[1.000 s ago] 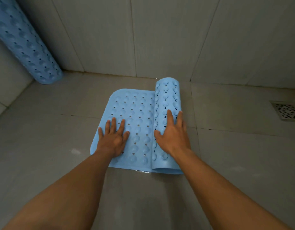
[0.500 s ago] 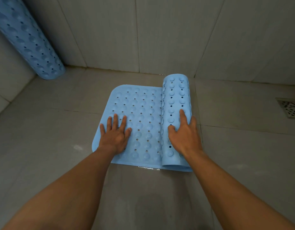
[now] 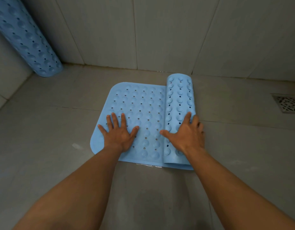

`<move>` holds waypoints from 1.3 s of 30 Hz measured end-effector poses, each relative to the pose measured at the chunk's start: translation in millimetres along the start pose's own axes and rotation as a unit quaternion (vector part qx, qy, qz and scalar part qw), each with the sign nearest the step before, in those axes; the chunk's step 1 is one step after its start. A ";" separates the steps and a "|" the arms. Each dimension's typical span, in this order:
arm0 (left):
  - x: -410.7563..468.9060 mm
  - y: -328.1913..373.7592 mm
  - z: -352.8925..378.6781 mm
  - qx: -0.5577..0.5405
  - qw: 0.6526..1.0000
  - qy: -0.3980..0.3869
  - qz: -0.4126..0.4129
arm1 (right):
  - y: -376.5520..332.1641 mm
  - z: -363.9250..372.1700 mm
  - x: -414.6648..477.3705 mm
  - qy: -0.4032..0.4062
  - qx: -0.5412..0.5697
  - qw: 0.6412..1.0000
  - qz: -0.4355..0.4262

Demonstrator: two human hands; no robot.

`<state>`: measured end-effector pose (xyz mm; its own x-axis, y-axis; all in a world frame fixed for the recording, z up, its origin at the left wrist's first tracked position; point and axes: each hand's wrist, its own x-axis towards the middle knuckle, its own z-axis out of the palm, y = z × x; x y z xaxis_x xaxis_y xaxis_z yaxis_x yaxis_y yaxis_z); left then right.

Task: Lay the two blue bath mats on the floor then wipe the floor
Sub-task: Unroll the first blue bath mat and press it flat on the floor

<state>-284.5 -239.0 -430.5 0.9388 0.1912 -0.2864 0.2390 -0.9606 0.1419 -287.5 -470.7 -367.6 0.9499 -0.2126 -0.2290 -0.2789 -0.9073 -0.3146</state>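
A blue perforated bath mat (image 3: 140,103) lies partly unrolled on the grey tiled floor (image 3: 43,138). Its flat left part is spread out, and its right part is still a roll (image 3: 179,100) with suction cups showing. My left hand (image 3: 119,132) presses flat on the unrolled part, fingers spread. My right hand (image 3: 186,135) rests palm down on the near end of the roll, fingers over its right side. A second blue mat (image 3: 25,37), fully rolled, leans in the far left corner against the wall.
Tiled walls (image 3: 160,34) close off the back and left. A metal floor drain (image 3: 287,103) sits at the right edge. A thin film of water (image 3: 151,166) glints at the mat's near edge. Bare floor extends right of the roll.
The roll has moved to the right under my right hand, and more flat mat is exposed. My left hand stays pressed on the flat part with fingers spread wider.
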 end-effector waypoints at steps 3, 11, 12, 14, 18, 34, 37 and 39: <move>-0.6 4.1 -1.1 -0.002 1.000 0.014 -0.008 | 7.7 -8.9 3.2 0.009 0.034 0.999 -0.016; -12.8 41.8 20.3 0.017 0.993 0.056 0.105 | 21.5 -28.0 4.5 -0.005 0.013 0.998 -0.057; -14.4 45.1 22.1 0.021 0.994 0.047 0.094 | 21.9 -26.9 4.6 -0.005 -0.002 0.999 -0.051; -17.6 54.0 20.1 0.025 0.995 0.044 0.083 | 21.7 -23.0 5.8 -0.009 -0.013 0.999 -0.029; -27.2 81.7 19.8 0.020 0.993 0.032 0.114 | 22.9 -15.7 8.0 -0.015 -0.046 0.999 -0.019; -50.0 154.8 39.0 0.029 0.993 0.020 0.116 | 116.1 -39.2 11.8 0.028 -0.015 0.991 -0.127; -52.2 158.3 41.9 0.036 0.990 0.032 0.133 | 130.7 -42.7 12.3 0.041 -0.002 0.994 -0.101; -56.0 162.2 45.7 0.039 0.990 0.034 0.132 | 139.8 -43.1 11.1 0.015 -0.019 0.996 -0.083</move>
<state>-309.6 -414.7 -434.8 0.9813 -0.0571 -0.1841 -0.0334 -0.9911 0.1290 -309.9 -615.5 -374.4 0.9865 -0.0692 -0.1487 -0.1130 -0.9439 -0.3104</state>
